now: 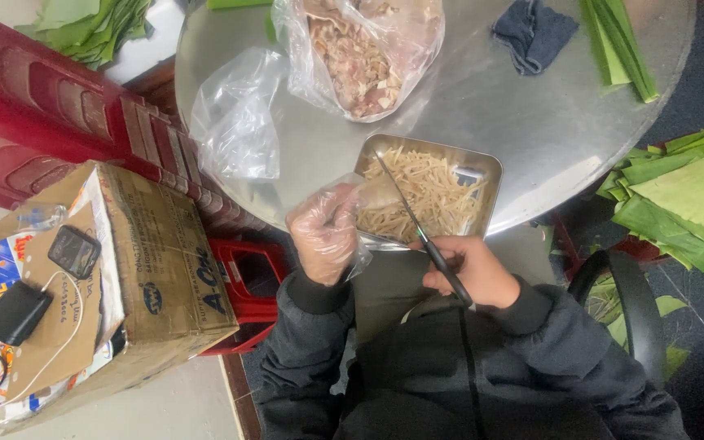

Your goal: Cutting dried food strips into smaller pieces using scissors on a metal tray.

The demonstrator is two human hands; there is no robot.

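Note:
My left hand, in a thin clear plastic glove, grips a clear plastic bag at the near left corner of a metal tray filled with pale shredded strips. My right hand is bare and grips black-handled scissors, whose blades point up and left over the tray towards the bag. Both hands are at the near edge of a round metal table.
A large clear bag of pale chopped pieces and an empty clear bag lie on the table, with a dark cloth and green leaf strips. Stacked green leaves sit right. A cardboard box and red stools stand left.

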